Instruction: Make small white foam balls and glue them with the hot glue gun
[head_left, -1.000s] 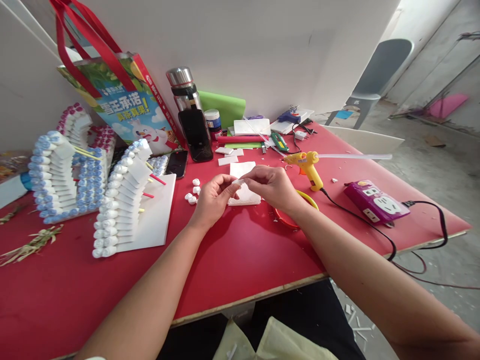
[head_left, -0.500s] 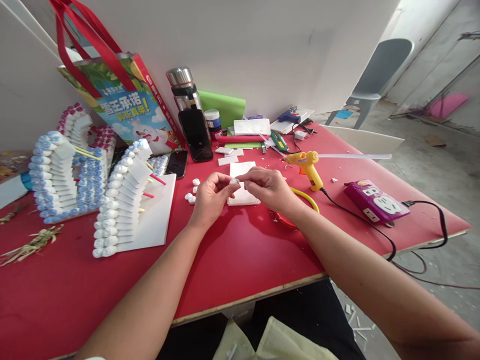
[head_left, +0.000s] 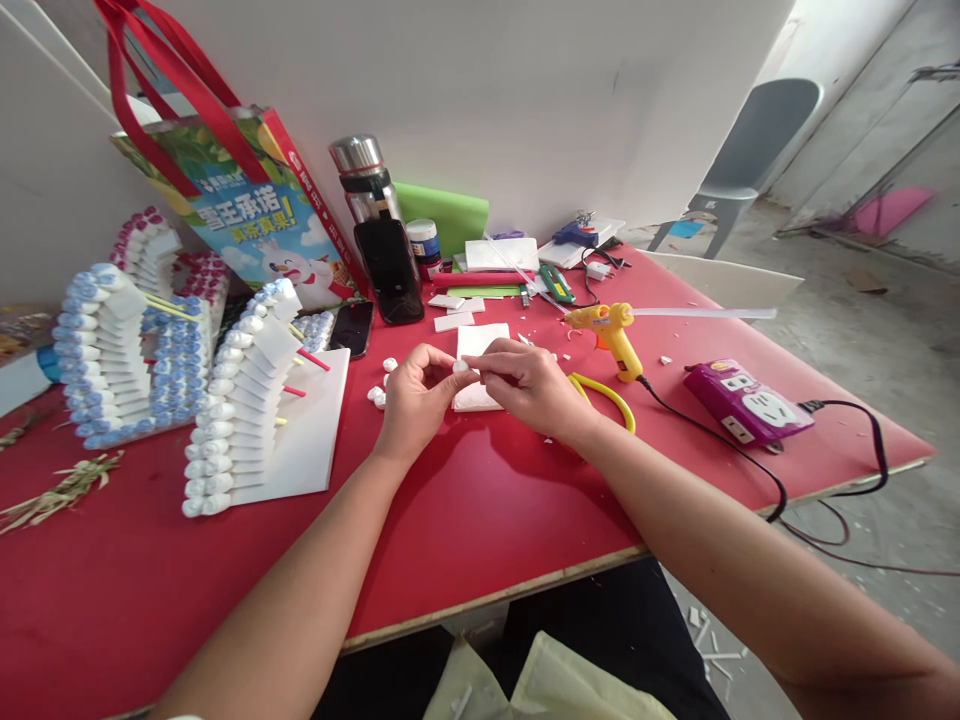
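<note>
Between my two hands, over the red table [head_left: 435, 540], is a small white rolled piece [head_left: 460, 367] like a rosebud. My left hand [head_left: 418, 400] is closed, pinching it between thumb and forefinger. The fingers of my right hand [head_left: 529, 385] are pressed together at its right edge; my fingertips hide part of it. Beneath the hands lie a white sheet [head_left: 481, 342] and a folded white pad [head_left: 474, 398]. Several similar white rolls [head_left: 376, 396] lie just left of my left hand. Further left stands a white fan-shaped structure [head_left: 244, 430] edged with such rolls.
A yellow glue gun [head_left: 619, 335] stands at the right, its cord running to a purple power socket [head_left: 750, 405]. A yellow ring handle [head_left: 611, 398] lies near my right wrist. Behind are a steel flask [head_left: 367, 185], a phone [head_left: 388, 270], a green cutter [head_left: 556, 284] and a shopping bag [head_left: 262, 220].
My right hand has shifted slightly left and down, and the white piece is turned, showing more of its pale face. The view has moved a little; the table things have stayed put.
</note>
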